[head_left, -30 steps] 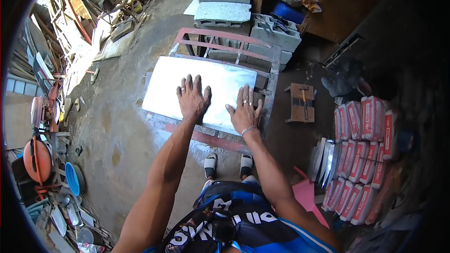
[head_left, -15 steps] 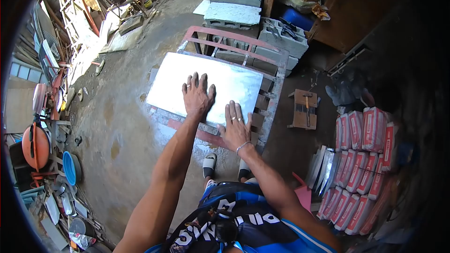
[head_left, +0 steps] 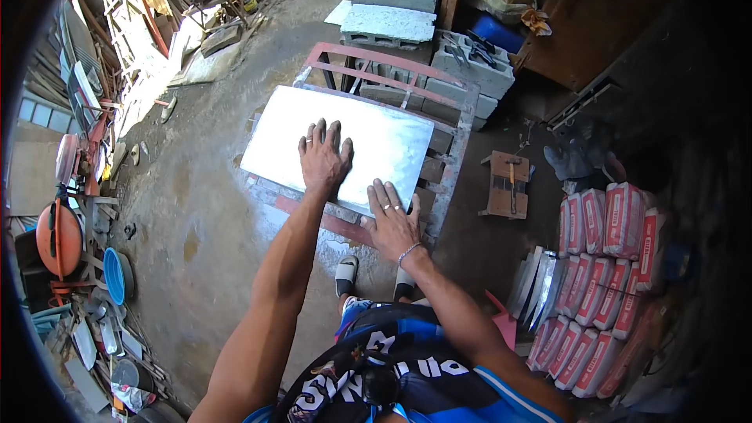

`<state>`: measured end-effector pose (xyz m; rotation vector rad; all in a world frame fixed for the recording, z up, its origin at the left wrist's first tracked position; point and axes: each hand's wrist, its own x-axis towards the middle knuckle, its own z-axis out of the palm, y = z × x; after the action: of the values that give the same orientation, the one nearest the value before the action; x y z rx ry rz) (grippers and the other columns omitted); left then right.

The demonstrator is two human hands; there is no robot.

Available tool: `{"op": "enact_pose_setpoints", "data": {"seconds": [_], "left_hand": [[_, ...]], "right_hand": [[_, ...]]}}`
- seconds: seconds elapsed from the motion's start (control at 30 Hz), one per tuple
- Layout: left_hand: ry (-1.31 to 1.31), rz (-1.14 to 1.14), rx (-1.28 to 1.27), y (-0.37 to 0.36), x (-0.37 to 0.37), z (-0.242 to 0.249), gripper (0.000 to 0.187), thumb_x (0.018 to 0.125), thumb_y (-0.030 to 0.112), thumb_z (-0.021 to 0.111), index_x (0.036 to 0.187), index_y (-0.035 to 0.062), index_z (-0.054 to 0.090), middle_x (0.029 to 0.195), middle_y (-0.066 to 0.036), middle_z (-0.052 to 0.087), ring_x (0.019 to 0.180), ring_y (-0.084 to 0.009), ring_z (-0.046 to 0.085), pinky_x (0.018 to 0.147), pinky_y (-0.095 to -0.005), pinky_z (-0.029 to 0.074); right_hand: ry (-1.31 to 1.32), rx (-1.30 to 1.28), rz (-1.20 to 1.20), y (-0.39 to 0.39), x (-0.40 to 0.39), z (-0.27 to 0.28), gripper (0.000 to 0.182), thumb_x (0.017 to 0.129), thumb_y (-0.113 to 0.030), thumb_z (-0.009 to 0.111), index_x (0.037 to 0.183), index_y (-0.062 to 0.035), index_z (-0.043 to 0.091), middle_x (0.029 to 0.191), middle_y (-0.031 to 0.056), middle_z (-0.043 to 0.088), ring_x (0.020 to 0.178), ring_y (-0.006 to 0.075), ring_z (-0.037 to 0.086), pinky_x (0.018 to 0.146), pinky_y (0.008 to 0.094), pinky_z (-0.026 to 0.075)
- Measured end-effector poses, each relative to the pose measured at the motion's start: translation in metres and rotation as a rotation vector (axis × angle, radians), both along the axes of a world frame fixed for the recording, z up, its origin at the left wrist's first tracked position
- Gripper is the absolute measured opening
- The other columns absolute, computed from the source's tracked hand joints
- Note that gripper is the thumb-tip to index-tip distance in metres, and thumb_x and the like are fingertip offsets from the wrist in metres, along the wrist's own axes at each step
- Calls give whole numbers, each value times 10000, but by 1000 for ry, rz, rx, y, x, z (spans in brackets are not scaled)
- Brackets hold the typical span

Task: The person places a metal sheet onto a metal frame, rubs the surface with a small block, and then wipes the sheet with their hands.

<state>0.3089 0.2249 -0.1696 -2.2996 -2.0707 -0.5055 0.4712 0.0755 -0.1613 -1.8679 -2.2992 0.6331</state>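
Observation:
A bright white rectangular board (head_left: 360, 125) lies on a reddish-grey slatted frame (head_left: 345, 225). My left hand (head_left: 323, 158) rests flat on the board left of its middle, fingers spread and pointing away from me. Lower and to the right, my right hand (head_left: 394, 223) lies over the board's near edge, its fingers on the white surface and its thumb apart. A ring shows on each hand, and a bracelet circles my right wrist. Neither hand is wrapped round anything.
Concrete blocks (head_left: 392, 25) stand behind the frame. To the right are a small wooden stool (head_left: 498, 202) with a hammer (head_left: 513, 184) on it and stacked red-and-white bags (head_left: 597, 278). A blue basin (head_left: 116, 278) and scrap wood line the left side.
Both hands and the board appear slightly further left in the view. The hands remain on the board, with the fingers of my right hand a little lower.

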Motion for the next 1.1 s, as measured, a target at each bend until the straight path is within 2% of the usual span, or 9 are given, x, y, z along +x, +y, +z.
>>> {"op": "enact_pose_setpoints", "data": {"seconds": [0.13,0.23,0.37,0.47,0.63,0.73,0.83,0.93,1.1], "left_hand": [[-15,-10,-20,-2,1,2,552,983,445,513,1461,168,510,1551,-159,430,1472,-332,346,1212,-509,214],[-9,-13,-47,-3,0,2,562,988,451,498,1472,166,496,1565,-166,411,1479,-345,333,1212,-520,210],[-15,7,-8,-4,1,3,520,979,421,522,1436,175,530,1537,-151,443,1462,-317,363,1210,-489,219],[-15,5,5,0,1,3,511,983,417,518,1432,174,531,1530,-154,449,1461,-318,365,1210,-490,218],[-21,-10,-11,-1,1,5,504,988,413,514,1429,171,531,1528,-158,448,1457,-319,371,1211,-489,213],[-22,0,2,2,3,4,505,986,415,518,1428,171,532,1527,-158,448,1452,-310,377,1210,-487,214],[-15,7,-21,-2,-1,3,509,985,424,516,1428,173,531,1527,-156,448,1451,-301,378,1209,-485,218],[-12,1,1,0,1,4,515,981,425,519,1427,169,535,1523,-152,454,1453,-295,376,1205,-485,224],[-48,-12,-7,-1,0,2,528,977,434,520,1436,173,526,1527,-152,449,1457,-324,365,1206,-512,222]], "right_hand": [[-79,231,-284,102,55,-14,670,1039,-425,469,1600,-113,281,1695,77,199,1564,267,160,1180,679,103],[-69,254,-366,114,54,-12,680,1029,-421,497,1592,-98,292,1698,86,185,1565,266,148,1190,658,106],[2,114,-192,-4,9,-10,731,1002,-449,519,1609,-126,269,1708,59,159,1573,248,131,1192,657,70],[-16,77,-103,-19,17,-5,729,997,-450,528,1607,-138,280,1704,53,178,1570,235,148,1188,672,74],[-66,297,-375,129,64,-20,681,1021,-423,510,1588,-107,303,1688,75,225,1561,249,171,1198,640,117],[-76,284,-346,102,47,-21,687,1028,-431,493,1597,-107,285,1694,75,205,1566,249,153,1206,626,101],[-22,141,-162,11,12,-12,711,1020,-462,489,1607,-128,270,1698,63,197,1564,238,167,1194,652,101],[-49,104,-67,15,24,-5,689,1021,-451,491,1601,-136,292,1696,51,206,1560,232,180,1194,652,97],[-97,236,-317,140,55,-7,666,1037,-399,475,1597,-99,278,1695,74,202,1559,249,180,1205,633,131]]}}
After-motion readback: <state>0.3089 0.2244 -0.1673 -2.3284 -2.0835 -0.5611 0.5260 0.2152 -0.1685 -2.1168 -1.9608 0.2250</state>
